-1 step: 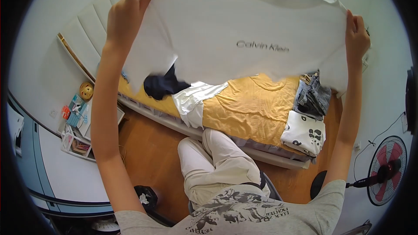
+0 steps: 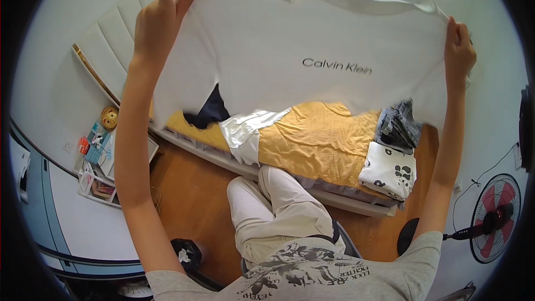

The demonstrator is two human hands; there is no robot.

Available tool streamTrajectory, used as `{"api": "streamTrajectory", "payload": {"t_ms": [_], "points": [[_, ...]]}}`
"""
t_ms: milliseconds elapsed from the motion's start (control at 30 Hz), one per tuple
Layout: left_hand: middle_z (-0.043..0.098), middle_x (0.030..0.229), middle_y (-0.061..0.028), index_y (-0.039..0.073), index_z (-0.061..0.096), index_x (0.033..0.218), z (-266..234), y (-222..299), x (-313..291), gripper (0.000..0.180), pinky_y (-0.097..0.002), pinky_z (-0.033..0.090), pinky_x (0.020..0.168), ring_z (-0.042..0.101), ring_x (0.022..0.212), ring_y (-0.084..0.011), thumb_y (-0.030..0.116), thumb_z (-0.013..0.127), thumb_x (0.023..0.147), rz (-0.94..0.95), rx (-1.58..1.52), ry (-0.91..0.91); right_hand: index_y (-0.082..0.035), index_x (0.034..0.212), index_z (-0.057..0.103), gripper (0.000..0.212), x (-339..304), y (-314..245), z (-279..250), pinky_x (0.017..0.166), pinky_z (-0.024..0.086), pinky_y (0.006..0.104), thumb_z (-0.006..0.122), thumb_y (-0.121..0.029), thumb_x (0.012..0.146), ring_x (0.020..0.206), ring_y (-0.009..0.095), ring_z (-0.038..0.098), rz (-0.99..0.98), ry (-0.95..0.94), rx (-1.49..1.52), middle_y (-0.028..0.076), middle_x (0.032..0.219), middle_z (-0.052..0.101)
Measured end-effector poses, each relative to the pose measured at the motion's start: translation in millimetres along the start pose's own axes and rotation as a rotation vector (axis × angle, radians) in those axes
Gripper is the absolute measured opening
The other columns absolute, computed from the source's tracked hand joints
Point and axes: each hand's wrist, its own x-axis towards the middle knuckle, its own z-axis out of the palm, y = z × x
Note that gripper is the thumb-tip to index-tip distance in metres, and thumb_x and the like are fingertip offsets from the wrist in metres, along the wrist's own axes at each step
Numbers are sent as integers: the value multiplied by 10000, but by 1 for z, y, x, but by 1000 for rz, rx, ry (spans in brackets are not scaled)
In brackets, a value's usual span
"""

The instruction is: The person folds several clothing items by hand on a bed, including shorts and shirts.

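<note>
item under inspection: a white t-shirt (image 2: 262, 39), held up in the air above the bed (image 2: 356, 204) and spread wide, hiding part of it from view. dark lettering crosses the front; the lower edge is uneven and slightly blurred.

left hand (image 2: 157, 25): raised above the headboard end of the bed, its grip closed on the left end of the shirt's upper edge (some fingers are hidden behind the cloth).

right hand (image 2: 460, 50): raised above and beyond the right end of the bed, its grip closed on the opposite end of the same edge. the fabric runs between the two.

on the bed: a yellow cloth (image 2: 317, 145) over the middle; a rumpled white garment (image 2: 245, 134) left of the middle; a dark navy cloth (image 2: 212, 108) farther left, partly covered from sight by the shirt. at the right end of the bed lie folded jeans (image 2: 398, 128) and, nearer the front edge, a folded white piece with black shapes (image 2: 390, 171). a fan (image 2: 495, 217) with red blades stands right of the bed.
</note>
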Motion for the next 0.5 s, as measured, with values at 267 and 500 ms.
{"api": "streamTrajectory", "payload": {"t_ms": [267, 500], "points": [[508, 459, -70, 79, 493, 667, 105, -24, -10, 327, -324, 413, 368, 523, 405, -258, 372, 501, 810, 209, 273, -198, -109, 795, 595, 205, -46, 47, 81, 389, 393, 356, 462, -255, 850, 436, 267, 526, -118, -51, -153, 119, 523, 528], [560, 822, -36, 121, 510, 851, 268, -2, -119, 250, -324, 438, 612, 557, 762, -169, 325, 580, 724, 116, 345, -554, -67, 822, 529, 190, -162, 48, 213, 533, 424, 382, 478, -250, 813, 662, 276, 549, -141, -282, 46, 127, 688, 542]]}}
